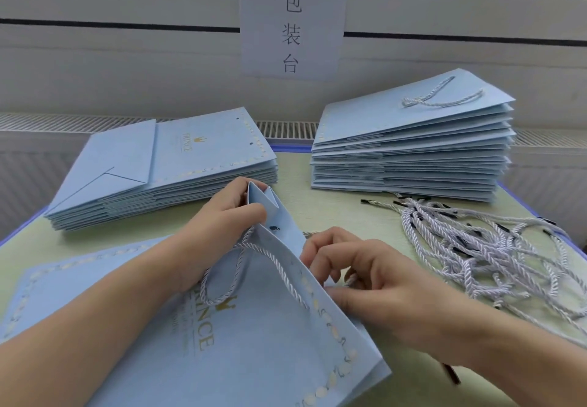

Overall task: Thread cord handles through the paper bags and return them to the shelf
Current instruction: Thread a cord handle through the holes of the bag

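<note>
A light blue paper bag (251, 343) with gold lettering lies flat in front of me, its mouth end raised. My left hand (222, 228) grips the upper corner of the mouth near a punched hole. A white twisted cord (254, 251) loops across the bag's face from that corner. My right hand (365, 276) sits at the bag's right edge with curled fingers pinching the cord's end against the paper. A heap of loose white cords (470, 244) with black tips lies to the right.
A stack of flat blue bags (178, 165) lies at the back left. A taller stack (413, 149) with a cord on top stands at the back right. The green table (349, 212) ends at a white wall with a paper sign (292, 25).
</note>
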A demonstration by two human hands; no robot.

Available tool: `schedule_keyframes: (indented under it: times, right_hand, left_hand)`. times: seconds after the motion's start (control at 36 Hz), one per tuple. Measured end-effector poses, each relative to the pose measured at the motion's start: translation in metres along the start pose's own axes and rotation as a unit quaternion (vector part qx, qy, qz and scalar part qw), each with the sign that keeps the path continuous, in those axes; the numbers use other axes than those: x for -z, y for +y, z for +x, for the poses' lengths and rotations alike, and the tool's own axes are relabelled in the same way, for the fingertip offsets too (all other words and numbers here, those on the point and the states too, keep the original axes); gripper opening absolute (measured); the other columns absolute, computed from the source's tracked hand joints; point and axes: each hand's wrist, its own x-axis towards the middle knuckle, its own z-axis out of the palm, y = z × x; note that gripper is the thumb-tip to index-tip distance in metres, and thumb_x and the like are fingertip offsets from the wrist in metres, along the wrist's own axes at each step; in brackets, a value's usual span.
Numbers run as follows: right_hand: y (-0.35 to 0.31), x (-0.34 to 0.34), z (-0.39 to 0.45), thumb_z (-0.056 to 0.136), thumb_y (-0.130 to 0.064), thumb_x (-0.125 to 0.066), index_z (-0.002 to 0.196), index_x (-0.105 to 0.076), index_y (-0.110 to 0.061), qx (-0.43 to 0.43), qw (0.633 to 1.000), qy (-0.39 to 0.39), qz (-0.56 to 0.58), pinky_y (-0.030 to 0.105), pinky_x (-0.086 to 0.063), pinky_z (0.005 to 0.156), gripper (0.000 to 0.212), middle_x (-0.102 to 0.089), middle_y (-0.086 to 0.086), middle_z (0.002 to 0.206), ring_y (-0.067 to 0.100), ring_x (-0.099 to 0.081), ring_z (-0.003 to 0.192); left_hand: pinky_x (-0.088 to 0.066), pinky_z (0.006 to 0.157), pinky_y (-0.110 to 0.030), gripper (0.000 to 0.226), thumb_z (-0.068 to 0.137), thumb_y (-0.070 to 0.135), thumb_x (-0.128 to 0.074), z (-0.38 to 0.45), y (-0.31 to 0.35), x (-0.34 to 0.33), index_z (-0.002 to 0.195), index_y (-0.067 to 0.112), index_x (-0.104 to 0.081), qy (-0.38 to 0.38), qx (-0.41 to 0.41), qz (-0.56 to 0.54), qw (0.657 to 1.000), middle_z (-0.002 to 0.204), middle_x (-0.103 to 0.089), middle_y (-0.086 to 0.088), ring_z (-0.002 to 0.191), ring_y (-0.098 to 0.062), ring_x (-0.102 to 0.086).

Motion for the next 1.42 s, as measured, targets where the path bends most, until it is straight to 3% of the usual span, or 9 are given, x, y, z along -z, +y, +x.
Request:
schedule_keyframes:
  times: [0.11,0.22,0.36,0.53,0.67,0.89,1.17,1.28,1.42]
  right_hand:
    - [0.004,-0.004,0.0,0.073,-0.024,-0.067,0.07,-0.065,-0.025,-0.018,0.993,0.017,0.119,0.035,-0.032,0.078,0.004,-0.05,0.011,0.101,0.019,-0.044,0.083]
    - [0.002,-0.009,0.0,0.077,-0.017,-0.061,0.071,-0.066,-0.023,-0.007,0.983,0.034,0.181,0.029,-0.038,0.071,0.01,-0.056,0.003,0.089,0.019,-0.047,0.079]
    - [-0.002,0.007,0.001,0.077,-0.031,-0.065,0.079,-0.068,-0.032,0.036,0.999,0.024,-0.033,0.019,-0.037,0.064,0.004,-0.06,-0.013,0.097,0.002,-0.047,0.068]
    - [-0.001,0.048,0.004,0.074,-0.073,-0.037,0.091,-0.063,-0.033,-0.009,0.954,0.067,-0.291,0.033,-0.048,0.066,0.051,-0.062,-0.014,0.082,0.006,-0.055,0.069]
    - [-0.012,0.066,0.001,0.078,-0.079,-0.035,0.067,-0.066,-0.017,0.017,0.971,0.108,-0.21,0.013,-0.04,0.05,0.071,-0.057,-0.012,0.054,0.001,-0.049,0.048]
    - [-0.004,0.056,-0.002,0.085,-0.074,-0.01,0.089,-0.063,-0.026,0.098,0.871,0.127,-0.464,0.032,-0.047,0.068,0.071,-0.056,-0.013,0.08,0.006,-0.054,0.074]
    - [0.011,0.022,0.013,0.093,-0.061,-0.029,0.101,-0.069,-0.013,-0.018,0.989,0.148,0.017,0.02,-0.042,0.072,0.063,-0.07,-0.003,0.095,0.005,-0.057,0.078]
    - [-0.006,0.017,0.012,0.084,-0.062,-0.027,0.1,-0.073,-0.011,-0.086,0.947,0.103,0.291,0.035,-0.045,0.086,0.071,-0.07,0.016,0.105,0.023,-0.065,0.09]
    - [-0.023,0.025,0.008,0.094,-0.065,-0.02,0.09,-0.078,-0.009,-0.088,0.878,0.139,0.45,0.038,-0.06,0.063,0.08,-0.073,0.015,0.097,0.03,-0.072,0.08]
  left_hand:
    - [-0.043,0.045,-0.017,0.025,0.088,0.002,-0.049,0.0,0.0,0.002,0.109,0.013,-0.058,0.001,0.005,-0.003,1.0,0.07,-0.058,0.002,0.051,-0.006,-0.056]
    - [-0.042,0.043,-0.015,0.027,0.091,-0.001,-0.042,0.0,0.0,0.002,0.109,0.012,-0.057,-0.002,0.014,-0.016,1.0,0.061,-0.058,0.007,0.048,-0.006,-0.055]
    - [-0.044,0.046,-0.017,0.033,0.072,0.016,-0.057,0.0,0.001,0.0,0.105,0.02,-0.059,-0.01,0.01,0.0,1.0,0.074,-0.06,0.002,0.053,-0.007,-0.056]
    - [-0.047,0.053,-0.026,0.043,0.057,0.015,-0.057,0.003,0.001,0.007,0.1,0.017,-0.064,0.006,0.013,-0.068,0.998,0.074,-0.061,-0.006,0.062,-0.019,-0.058]
    - [-0.05,0.047,-0.024,0.045,0.053,0.007,-0.051,0.002,0.009,0.012,0.095,0.013,-0.063,-0.006,0.018,-0.15,0.988,0.068,-0.06,-0.009,0.054,-0.019,-0.059]
    - [-0.051,0.065,-0.03,0.047,0.06,0.04,-0.071,0.006,0.005,0.016,0.099,0.015,-0.061,-0.045,0.09,-0.121,0.988,0.083,-0.058,-0.012,0.071,-0.023,-0.058]
    - [-0.046,0.041,-0.017,0.023,0.099,0.018,-0.051,0.013,0.032,0.026,0.079,0.011,-0.059,0.056,0.058,-0.065,0.995,0.055,-0.06,-0.002,0.044,-0.012,-0.056]
    - [-0.05,0.046,-0.02,0.023,0.097,0.023,-0.056,0.012,0.058,0.034,0.078,0.013,-0.063,0.097,0.043,-0.067,0.992,0.064,-0.066,-0.002,0.049,-0.013,-0.06]
    - [-0.046,0.04,-0.018,0.025,0.098,0.021,-0.056,0.003,0.07,0.042,0.075,0.013,-0.055,0.141,0.037,-0.066,0.987,0.064,-0.061,-0.004,0.04,-0.012,-0.056]
